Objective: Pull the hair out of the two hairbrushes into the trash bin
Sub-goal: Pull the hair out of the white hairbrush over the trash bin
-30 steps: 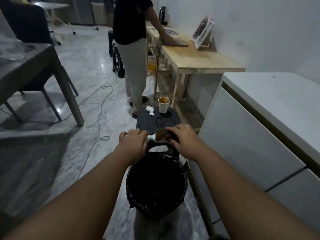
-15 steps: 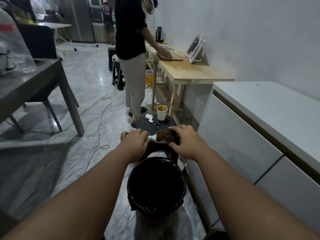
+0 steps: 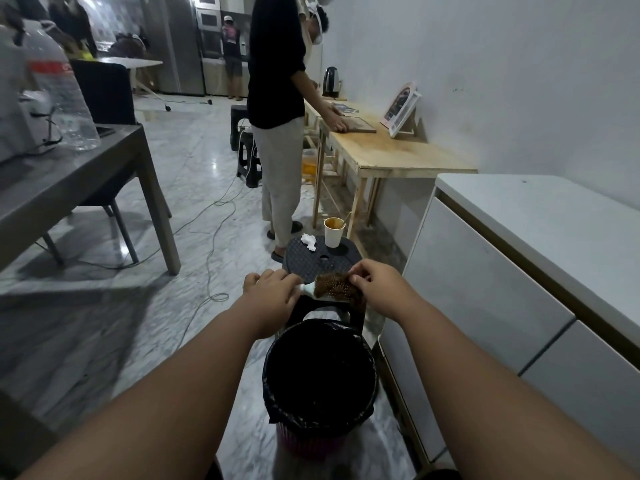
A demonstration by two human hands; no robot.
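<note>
I hold one hairbrush [image 3: 330, 287] level over the far rim of the trash bin [image 3: 273, 382]. It has a pale handle and a head matted with brown hair. My left hand [image 3: 273, 296] is closed around the handle. My right hand [image 3: 375, 289] rests on the far end of the brush head, fingertips pinched into the brown hair. The bin is round, lined with a black bag, and stands on the floor right below my hands. A second hairbrush does not show anywhere.
A black stool [image 3: 320, 259] behind the bin carries a paper cup [image 3: 334, 232] and a crumpled tissue [image 3: 308, 241]. A person [image 3: 277, 133] stands at a wooden table [image 3: 391, 154]. White cabinets [image 3: 519, 271] line the right; a grey table [image 3: 69, 181] and floor cables [image 3: 211, 251] lie left.
The view has tilted upward, showing more of the room. My right fingers have shifted from covering the brush head to pinching the hair at its far end.
</note>
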